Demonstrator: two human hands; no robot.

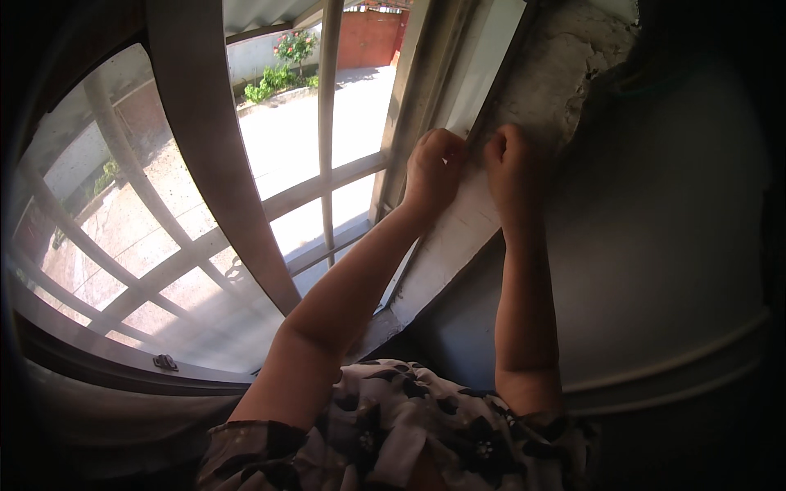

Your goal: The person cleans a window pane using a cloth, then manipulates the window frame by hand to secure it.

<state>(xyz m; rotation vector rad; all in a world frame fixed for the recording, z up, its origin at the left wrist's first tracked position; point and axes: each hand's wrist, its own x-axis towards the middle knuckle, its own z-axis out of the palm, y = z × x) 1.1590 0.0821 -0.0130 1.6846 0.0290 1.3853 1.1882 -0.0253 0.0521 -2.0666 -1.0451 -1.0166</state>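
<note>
Both my arms reach up to the side of a window. My left hand (435,166), its fingers curled, is at the edge of the pale window frame (485,67). Just to its right, my right hand (513,162) is raised in front of the worn plaster reveal (454,233), thumb and fingers bent towards each other. The fingertips of both hands are dark or turned away, so whether they pinch something small cannot be made out. A narrow gap separates the two hands.
On the left are a sliding window sash (215,153) with a small metal latch (165,363) and metal window bars (326,123). Outside stand a flowering bush (296,46) and a red gate (368,40). A dark grey surface (645,245) lies on the right. The plaster is peeling at the top.
</note>
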